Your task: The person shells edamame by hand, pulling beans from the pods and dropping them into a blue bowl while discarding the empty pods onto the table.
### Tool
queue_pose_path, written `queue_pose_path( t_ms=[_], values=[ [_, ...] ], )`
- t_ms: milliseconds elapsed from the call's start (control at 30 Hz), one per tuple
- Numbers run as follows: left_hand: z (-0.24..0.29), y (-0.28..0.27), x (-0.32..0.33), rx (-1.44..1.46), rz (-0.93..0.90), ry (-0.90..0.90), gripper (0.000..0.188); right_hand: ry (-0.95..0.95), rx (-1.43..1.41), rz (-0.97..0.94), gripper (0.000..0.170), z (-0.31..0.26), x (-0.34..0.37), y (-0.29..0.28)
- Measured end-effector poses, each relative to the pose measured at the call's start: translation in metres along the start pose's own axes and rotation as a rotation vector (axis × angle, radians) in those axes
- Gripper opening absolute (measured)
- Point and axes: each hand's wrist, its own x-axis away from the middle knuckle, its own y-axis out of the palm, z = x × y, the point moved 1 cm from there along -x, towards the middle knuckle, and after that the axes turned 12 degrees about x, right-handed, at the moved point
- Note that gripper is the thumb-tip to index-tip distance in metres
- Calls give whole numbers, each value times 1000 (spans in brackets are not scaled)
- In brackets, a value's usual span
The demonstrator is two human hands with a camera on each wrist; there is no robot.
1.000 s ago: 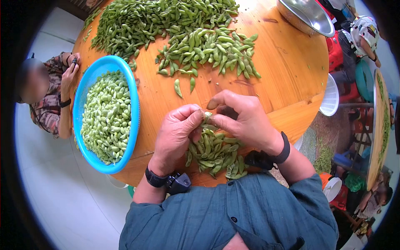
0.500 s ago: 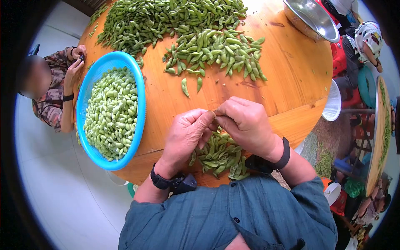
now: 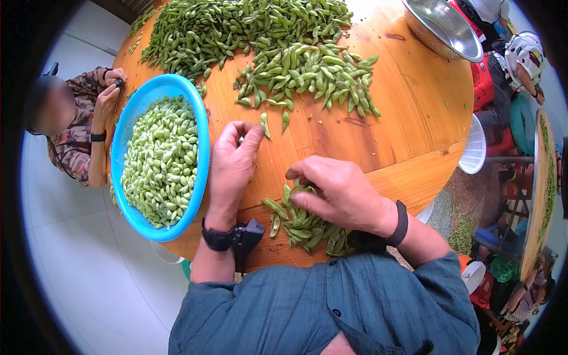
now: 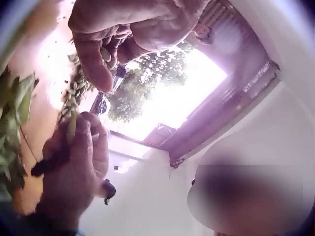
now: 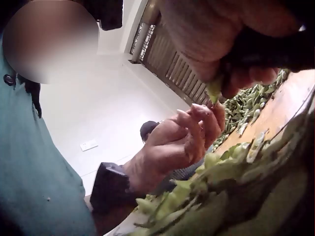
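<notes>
My left hand reaches forward on the table, its fingertips right at one of two loose edamame pods. A pale green soybean shows between its curled fingers in the left wrist view. Thumb and fingers of my right hand pinch a green pod, seen in the right wrist view. Below that hand lies a heap of flattened pods. To the left, a blue basket is filled with shelled beans.
A large pile of edamame pods covers the far side of the round wooden table, with a smaller heap before it. A metal colander stands at the back right. Another person sits at the left.
My hands were together over the flattened pods and have parted. The left went forward to the loose pods; the right moved slightly down over the heap.
</notes>
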Motion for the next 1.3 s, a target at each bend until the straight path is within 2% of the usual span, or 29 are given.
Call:
queue_pose_path(
  t_ms=[33, 67, 100, 167, 200, 267, 300, 367, 400, 467, 500, 567, 667, 767, 833, 900, 967, 1100, 1167, 1200, 1267, 1300],
  values=[
    [-2, 9, -3, -407, 95, 234, 27, -29, -5, -44, 28, -3, 0, 1],
    [1, 11, -3, -596, 164, 165, 29, 8, 9, -77, 31, -5, 0, -1],
    [4, 13, -4, -595, 165, 164, 29, 7, 9, -78, 31, -3, 1, 0],
    [7, 17, -6, -883, 123, 227, 26, 83, 28, -40, 28, 4, 3, 1],
    [6, 17, -7, -883, 124, 227, 26, 109, -2, -27, 20, 4, 3, 0],
    [2, 18, -9, -876, 65, 339, 25, 103, -38, -4, 16, 5, 0, -2],
    [2, 19, -8, -876, 63, 340, 25, 97, -72, 18, 12, 6, -1, -4],
    [3, 23, -5, -637, -10, 341, 20, 73, -56, 73, 15, 10, -1, -4],
    [5, 24, -3, -637, -16, 341, 20, 50, -43, 127, 18, 12, -1, -5],
    [5, 25, 4, 154, -114, -182, 14, 132, -65, 134, 16, 12, -1, -9],
    [6, 26, 7, 157, -119, -186, 14, 208, -86, 138, 15, 12, -1, -12],
    [7, 30, 15, 387, -210, -334, 10, 295, -142, 133, 14, 11, -3, -13],
    [13, 41, 25, 391, -217, -344, 10, 332, -198, 161, 14, 9, -3, -14],
    [16, 52, 35, 312, -206, -336, 10, 407, -297, 95, 14, 10, -3, -13],
    [16, 57, 38, 200, -192, -192, 10, 410, -241, 118, 14, 11, -3, -12],
    [17, 55, 37, 224, -222, -206, 11, 428, -278, 114, 14, 13, -3, -11],
    [22, 52, 36, 296, -244, -369, 13, 446, -314, 112, 14, 14, -3, -11],
    [15, 52, 38, 343, -263, -425, 15, 391, -283, 128, 14, 14, -2, -12],
    [12, 52, 37, 347, -189, -225, 15, 382, -230, 125, 14, 15, -1, -11],
    [10, 52, 37, 348, -188, -224, 15, 395, -233, 127, 13, 16, 1, -10],
    [8, 53, 34, 277, -121, -107, 15, 407, -234, 130, 13, 16, 2, -12],
    [9, 54, 36, 278, -121, -108, 15, 455, -273, 74, 14, 13, 1, -14]
  ],
)
